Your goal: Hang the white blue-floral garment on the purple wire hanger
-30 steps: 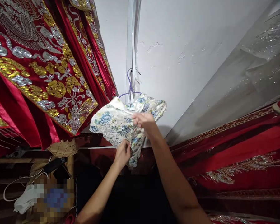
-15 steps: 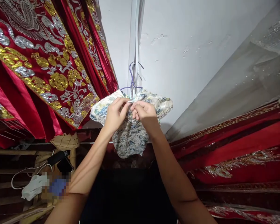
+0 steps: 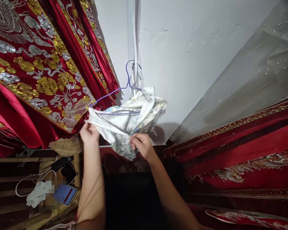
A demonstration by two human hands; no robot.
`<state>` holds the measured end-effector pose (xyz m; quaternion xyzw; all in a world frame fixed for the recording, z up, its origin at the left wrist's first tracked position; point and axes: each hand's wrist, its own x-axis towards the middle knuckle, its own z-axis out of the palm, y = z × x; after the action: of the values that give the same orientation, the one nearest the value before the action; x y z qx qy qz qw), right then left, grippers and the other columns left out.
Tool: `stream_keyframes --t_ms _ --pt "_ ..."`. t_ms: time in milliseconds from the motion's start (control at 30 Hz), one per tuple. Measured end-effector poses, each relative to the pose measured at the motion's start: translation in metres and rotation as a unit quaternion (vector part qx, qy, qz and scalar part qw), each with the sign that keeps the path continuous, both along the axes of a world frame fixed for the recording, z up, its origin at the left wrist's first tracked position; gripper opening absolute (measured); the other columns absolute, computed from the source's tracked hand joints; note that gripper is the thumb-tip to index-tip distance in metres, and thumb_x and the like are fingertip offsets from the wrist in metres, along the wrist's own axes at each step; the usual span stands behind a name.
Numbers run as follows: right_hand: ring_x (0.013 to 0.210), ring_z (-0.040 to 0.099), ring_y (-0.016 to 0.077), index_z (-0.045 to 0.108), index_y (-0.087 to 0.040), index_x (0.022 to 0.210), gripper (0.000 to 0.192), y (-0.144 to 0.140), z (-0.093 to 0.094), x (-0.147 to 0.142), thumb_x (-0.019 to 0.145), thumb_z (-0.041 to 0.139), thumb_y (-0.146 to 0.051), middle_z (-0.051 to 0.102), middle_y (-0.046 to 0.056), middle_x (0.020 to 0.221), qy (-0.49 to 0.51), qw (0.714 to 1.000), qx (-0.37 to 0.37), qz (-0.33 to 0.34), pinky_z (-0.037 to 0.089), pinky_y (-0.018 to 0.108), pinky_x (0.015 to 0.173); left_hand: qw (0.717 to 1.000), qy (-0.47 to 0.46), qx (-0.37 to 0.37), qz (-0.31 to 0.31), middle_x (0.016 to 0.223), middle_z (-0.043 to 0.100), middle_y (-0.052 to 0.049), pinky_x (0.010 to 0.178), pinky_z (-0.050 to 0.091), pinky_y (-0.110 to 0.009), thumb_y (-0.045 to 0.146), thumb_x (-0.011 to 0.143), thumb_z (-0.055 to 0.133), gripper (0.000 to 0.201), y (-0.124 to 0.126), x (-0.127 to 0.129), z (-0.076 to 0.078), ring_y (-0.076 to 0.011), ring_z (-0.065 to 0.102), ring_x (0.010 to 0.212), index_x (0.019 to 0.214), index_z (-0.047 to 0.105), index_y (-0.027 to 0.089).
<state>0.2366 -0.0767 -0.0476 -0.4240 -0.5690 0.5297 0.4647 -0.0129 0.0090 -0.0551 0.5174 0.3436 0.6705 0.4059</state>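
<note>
At seven o'clock I see a slatted wooden shelf (image 3: 4,166) bearing a black phone (image 3: 68,172), a crumpled white cloth (image 3: 37,197) and a looping white cable (image 3: 26,182).

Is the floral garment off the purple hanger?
No; the floral garment drapes over the purple hanger, held by the left hand and right hand.

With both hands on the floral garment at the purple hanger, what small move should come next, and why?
Probably the left hand should pull its edge of the floral garment outward over the bare arm of the purple hanger. That wire end is exposed, the cloth is bunched toward the middle, and the right hand grips the lower part.
</note>
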Motion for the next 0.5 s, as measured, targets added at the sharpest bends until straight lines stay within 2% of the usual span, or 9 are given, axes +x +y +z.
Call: stream_keyframes --t_ms 100,167,200,267,333,367,433,500 --pt "0.049 0.049 0.0164 0.062 -0.022 0.061 0.028 -0.016 -0.005 -0.003 0.085 0.056 -0.034 0.053 0.000 0.048 0.020 0.999 -0.033 -0.002 0.039 0.030 0.053 0.999 -0.039 -0.033 0.013 0.088 0.072 -0.006 0.086 0.052 -0.038 0.058 0.094 0.042 0.046 -0.012 0.042 -0.041 -0.0203 0.066 0.094 0.089 0.063 0.018" --pt "0.048 0.046 0.0164 0.061 -0.022 0.060 0.030 -0.022 -0.013 0.001 0.086 0.057 -0.035 0.051 0.000 0.047 0.016 0.998 -0.052 -0.009 0.038 0.032 0.053 0.993 -0.087 -0.082 0.012 0.078 0.069 -0.004 0.075 0.053 -0.031 0.048 0.090 0.058 0.032 -0.022 0.068 -0.050 -0.0169 0.066 0.078 0.082 0.062 0.018" --pt "0.047 0.044 0.0159 0.058 -0.022 0.058 0.032 -0.023 -0.018 0.004 0.087 0.057 -0.036 0.048 -0.001 0.046 0.010 0.998 -0.056 -0.029 0.037 0.032 0.053 0.989 -0.110 -0.097 0.010 0.077 0.067 -0.003 0.072 0.053 -0.029 0.043 0.088 0.062 0.026 -0.026 0.077 -0.047 -0.0154 0.065 0.075 0.081 0.062 0.018" --pt "0.050 0.042 0.0156 0.052 -0.022 0.057 0.036 -0.021 -0.026 0.012 0.088 0.057 -0.040 0.044 -0.001 0.049 -0.005 0.994 -0.034 -0.108 0.036 0.031 0.053 0.984 -0.148 -0.102 -0.019 0.079 0.065 -0.002 0.073 0.052 -0.026 0.038 0.086 0.066 0.021 -0.034 0.089 -0.028 -0.0139 0.063 0.075 0.081 0.062 0.018" --pt "0.063 0.049 0.0179 0.054 -0.022 0.067 0.034 -0.017 -0.028 0.020 0.090 0.056 -0.048 0.051 0.001 0.064 -0.018 0.981 0.026 -0.193 0.041 0.031 0.061 0.982 -0.151 -0.076 -0.083 0.082 0.063 -0.002 0.073 0.050 -0.026 0.039 0.087 0.066 0.022 -0.043 0.098 0.003 -0.0141 0.061 0.076 0.082 0.063 0.018" --pt "0.074 0.054 0.0201 0.058 -0.022 0.077 0.034 -0.014 -0.027 0.023 0.092 0.053 -0.053 0.057 0.003 0.075 -0.022 0.976 0.054 -0.208 0.045 0.033 0.069 0.983 -0.125 -0.060 -0.121 0.082 0.061 -0.002 0.071 0.049 -0.027 0.040 0.087 0.065 0.024 -0.049 0.102 0.020 -0.0144 0.060 0.075 0.081 0.063 0.018" --pt "0.096 0.058 0.0240 0.063 -0.022 0.101 0.044 -0.008 -0.019 0.026 0.096 0.041 -0.060 0.063 0.007 0.098 -0.018 0.984 0.082 -0.160 0.047 0.037 0.085 0.987 0.002 -0.023 -0.159 0.083 0.061 -0.003 0.071 0.047 -0.028 0.040 0.089 0.064 0.023 -0.063 0.112 0.050 -0.0159 0.058 0.076 0.082 0.066 0.018" --pt "0.104 0.059 0.0251 0.062 -0.022 0.115 0.051 -0.005 -0.008 0.026 0.098 0.034 -0.062 0.064 0.009 0.106 -0.005 0.996 0.077 -0.046 0.048 0.039 0.091 0.980 0.146 0.017 -0.131 0.089 0.061 -0.004 0.077 0.046 -0.029 0.037 0.092 0.062 0.020 -0.073 0.121 0.072 -0.0180 0.058 0.084 0.086 0.068 0.019"
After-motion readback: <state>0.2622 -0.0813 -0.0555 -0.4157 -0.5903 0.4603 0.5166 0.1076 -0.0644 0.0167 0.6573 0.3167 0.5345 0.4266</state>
